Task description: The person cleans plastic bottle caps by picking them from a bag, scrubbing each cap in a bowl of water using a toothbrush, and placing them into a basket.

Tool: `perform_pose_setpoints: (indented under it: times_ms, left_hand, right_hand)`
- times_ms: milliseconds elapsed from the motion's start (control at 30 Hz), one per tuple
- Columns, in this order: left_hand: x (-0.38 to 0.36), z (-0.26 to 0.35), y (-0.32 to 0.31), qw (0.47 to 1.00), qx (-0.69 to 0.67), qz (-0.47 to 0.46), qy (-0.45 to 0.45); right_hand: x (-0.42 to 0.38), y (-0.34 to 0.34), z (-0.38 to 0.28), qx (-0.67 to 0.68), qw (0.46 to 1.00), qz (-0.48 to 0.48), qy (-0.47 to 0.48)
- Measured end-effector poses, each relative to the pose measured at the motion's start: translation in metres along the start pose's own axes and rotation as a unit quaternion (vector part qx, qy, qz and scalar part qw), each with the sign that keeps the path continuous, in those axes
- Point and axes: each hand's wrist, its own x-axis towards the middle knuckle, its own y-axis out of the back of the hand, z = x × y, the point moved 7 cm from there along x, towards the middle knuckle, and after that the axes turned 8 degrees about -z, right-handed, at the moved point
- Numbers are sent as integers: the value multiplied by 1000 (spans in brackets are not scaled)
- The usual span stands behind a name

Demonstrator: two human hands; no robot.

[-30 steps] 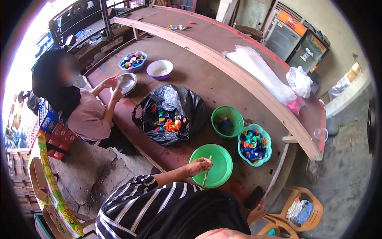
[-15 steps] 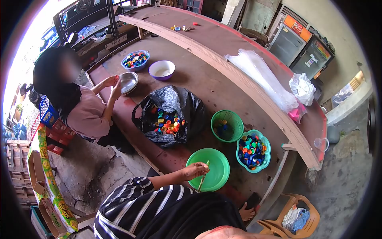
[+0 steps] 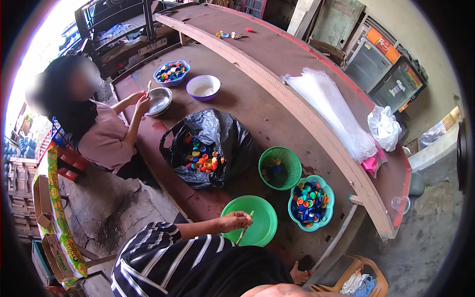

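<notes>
My left hand (image 3: 235, 221), reaching in from a striped sleeve, is closed with fingertips pinched at a slim stick-like tool (image 3: 243, 234) with a green end. Both are over the rim of a light green basin (image 3: 264, 225). Low on the right, near the table edge, my right hand (image 3: 299, 273) curls at a dark, flat phone-like object (image 3: 307, 262); part of this hand is hidden. Past the basin stand a dark green basket (image 3: 280, 168) with a few caps inside and a turquoise basket (image 3: 311, 203) full of coloured bottle caps.
A black plastic bag (image 3: 237, 141) of coloured caps lies mid-table. Across it, a person (image 3: 101, 133) holds a thin pale object by a steel bowl (image 3: 159, 101). Behind are a purple bowl (image 3: 203, 88) and a blue basket (image 3: 171, 74). Clear plastic sheets (image 3: 331, 114) lie on the raised ledge.
The view has shifted, so the basins sit slightly lower and further left. My left hand keeps the slim tool over the green basin. The other person's hands now show a thin pale object.
</notes>
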Motion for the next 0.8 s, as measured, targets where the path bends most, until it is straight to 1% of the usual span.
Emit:
perform_pose_setpoints:
  times_ms: [200, 400, 500, 600, 700, 767, 800]
  left_hand:
    - [0, 0, 5, 1000, 1, 19, 15]
    - [2, 5, 5, 999, 7, 30, 32]
    - [4, 6, 2, 999, 15, 39, 34]
    - [4, 9, -2, 999, 22, 30, 26]
    - [7, 6, 5, 1000, 10, -1, 10]
    - [7, 4, 10, 1000, 4, -6, 0]
    - [8, 2, 12, 1000, 1, -7, -5]
  right_hand:
    - [-3, 4, -5, -36, 996, -25, -73]
    - [-9, 8, -13, -88, 993, -41, -60]
    - [-8, 11, -18, -125, 987, -69, -77]
    - [-3, 0, -11, -143, 984, -53, -95]
    - [-14, 7, -17, -130, 987, -52, -74]
    - [-39, 29, -43, -105, 990, 89, 38]
    - [-41, 28, -60, -42, 975, 157, 150]
